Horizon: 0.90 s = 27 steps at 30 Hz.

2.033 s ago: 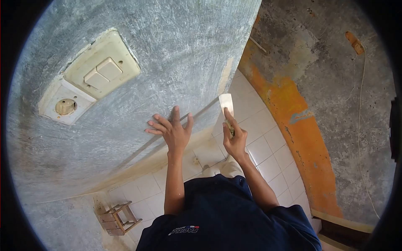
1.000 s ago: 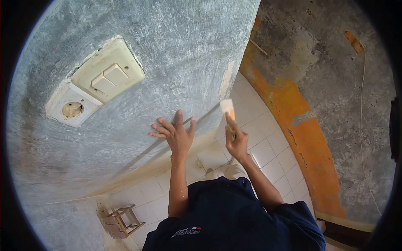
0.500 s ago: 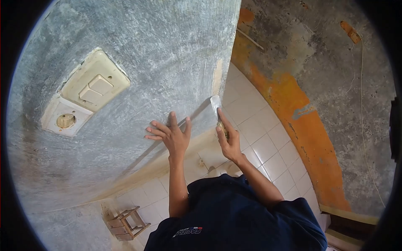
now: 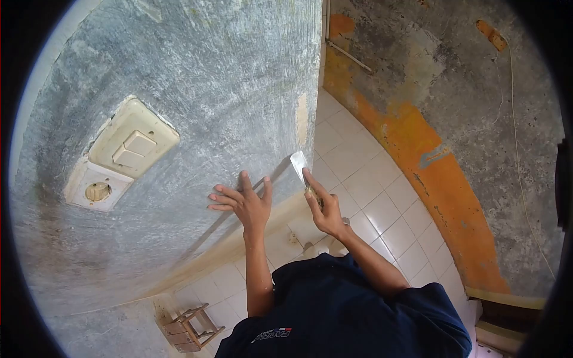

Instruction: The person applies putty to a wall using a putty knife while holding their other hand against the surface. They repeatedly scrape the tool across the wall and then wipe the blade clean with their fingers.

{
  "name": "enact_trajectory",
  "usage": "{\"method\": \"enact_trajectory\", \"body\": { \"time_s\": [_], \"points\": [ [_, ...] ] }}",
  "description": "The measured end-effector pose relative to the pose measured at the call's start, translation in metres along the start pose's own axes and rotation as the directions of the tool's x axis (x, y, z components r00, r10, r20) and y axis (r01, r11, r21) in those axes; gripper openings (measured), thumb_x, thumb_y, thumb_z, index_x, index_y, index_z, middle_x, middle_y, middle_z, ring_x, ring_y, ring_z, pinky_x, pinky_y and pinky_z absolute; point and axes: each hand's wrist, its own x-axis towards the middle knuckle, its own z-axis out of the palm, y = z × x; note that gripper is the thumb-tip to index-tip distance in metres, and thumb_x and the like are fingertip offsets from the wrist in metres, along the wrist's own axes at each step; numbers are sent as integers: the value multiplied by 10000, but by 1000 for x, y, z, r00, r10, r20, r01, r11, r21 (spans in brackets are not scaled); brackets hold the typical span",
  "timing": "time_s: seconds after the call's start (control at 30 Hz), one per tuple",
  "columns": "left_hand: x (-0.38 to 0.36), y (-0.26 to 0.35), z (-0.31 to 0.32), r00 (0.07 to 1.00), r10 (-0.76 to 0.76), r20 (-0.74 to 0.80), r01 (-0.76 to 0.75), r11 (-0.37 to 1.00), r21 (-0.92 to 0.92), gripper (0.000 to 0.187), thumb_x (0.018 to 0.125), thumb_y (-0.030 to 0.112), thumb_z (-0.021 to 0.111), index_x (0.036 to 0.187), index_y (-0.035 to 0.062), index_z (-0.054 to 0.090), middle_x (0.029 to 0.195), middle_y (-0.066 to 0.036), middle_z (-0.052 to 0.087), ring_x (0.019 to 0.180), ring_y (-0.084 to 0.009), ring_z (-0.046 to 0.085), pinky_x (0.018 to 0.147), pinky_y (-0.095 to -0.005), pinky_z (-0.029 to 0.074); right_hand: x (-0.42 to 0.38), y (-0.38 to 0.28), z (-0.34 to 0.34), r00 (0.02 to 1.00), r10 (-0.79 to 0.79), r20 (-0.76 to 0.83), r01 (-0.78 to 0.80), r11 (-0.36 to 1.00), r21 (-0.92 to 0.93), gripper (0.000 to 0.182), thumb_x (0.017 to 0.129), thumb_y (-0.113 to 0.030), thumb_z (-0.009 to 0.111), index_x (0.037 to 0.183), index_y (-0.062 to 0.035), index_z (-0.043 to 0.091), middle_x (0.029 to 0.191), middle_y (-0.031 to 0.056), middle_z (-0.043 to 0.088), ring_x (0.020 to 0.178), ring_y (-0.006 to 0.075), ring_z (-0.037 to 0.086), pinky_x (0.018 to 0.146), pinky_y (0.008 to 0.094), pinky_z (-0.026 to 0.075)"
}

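Since a second ago, the putty knife [image 4: 298, 162] has been brought in closer to the grey wall [image 4: 227, 89], blade edge right at it. It's gripped in the right hand [image 4: 325, 210], fingers wrapped round the handle, index finger laid along it. Just left of the knife, the left hand [image 4: 246, 201] is pressed flat on the wall, fingers spread, well below-right of the light switch [image 4: 134, 149].

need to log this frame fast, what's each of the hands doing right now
Left hand: open, fingers spread, palm flat on the grey wall.
Right hand: closed on the scraper, blade at the wall.
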Motion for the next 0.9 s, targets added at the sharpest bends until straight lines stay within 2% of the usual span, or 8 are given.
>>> {"method": "enact_trajectory", "body": {
  "time_s": [0.13,0.27,0.37,0.47,0.5,0.6,0.83,0.9],
  "points": [
    [-3,-1,0,1000,-8,30,7,1000,14,973,921,591,666,1672,233,162,1634,-338,-273,1440,-534,-393,1040,-761,-270,6,-27,-3,979,196,55,-202,968,151,519,1042,-71,540,1554,-65,451,1501,181,558,1312,313,600,1029,341,498],
    [2,-1,-2,1000,23,-15,-23,1000,-2,934,911,576,690,1640,198,245,1626,-357,-270,1434,-550,-390,1025,-774,-270,-2,-2,4,999,7,37,-8,999,39,517,1042,-68,540,1551,-64,454,1500,175,564,1268,298,643,971,318,519],
    [4,1,1,1000,10,2,-10,1000,-1,939,909,564,698,1640,192,242,1623,-363,-271,1433,-555,-389,1029,-773,-266,4,-26,-5,990,121,66,-127,988,83,516,1041,-66,537,1551,-66,456,1491,174,573,1258,282,653,958,312,522],
    [-3,2,-2,1000,-1,22,1,1000,-7,954,908,551,707,1648,191,225,1619,-366,-278,1430,-557,-391,1031,-773,-262,17,-48,-11,912,388,133,-409,876,255,510,1040,-64,530,1544,-49,456,1509,165,559,1379,296,546,1116,364,441],
    [0,1,-1,1000,3,14,-2,1000,-17,957,907,548,711,1648,187,225,1617,-367,-282,1429,-557,-394,1030,-775,-262,12,-39,-9,916,380,126,-400,879,259,510,1040,-64,530,1544,-49,456,1509,165,559,1379,296,546,1116,364,441],
    [2,0,-3,1000,24,8,-24,1000,-10,942,897,532,734,1630,178,261,1611,-378,-284,1424,-564,-395,1021,-777,-268,0,-3,3,999,-25,36,24,999,46,508,1044,-79,549,1543,-47,459,1526,170,541,1329,256,596,1034,329,488],
    [3,2,-3,1000,-9,22,9,1000,-7,1000,905,540,719,1666,208,161,1618,-371,-274,1430,-553,-395,1026,-772,-269,12,-23,-6,989,143,49,-150,969,199,502,1049,-86,548,1543,-52,465,1528,162,543,1333,264,591,1047,323,473],
    [3,0,-4,1000,22,11,-22,1000,-10,997,906,546,716,1663,204,165,1616,-367,-284,1429,-549,-400,1024,-775,-269,2,4,2,994,-107,-13,107,993,41,517,1080,-165,517,1582,-79,428,1135,66,719,716,68,525,706,238,472]
  ]
}}
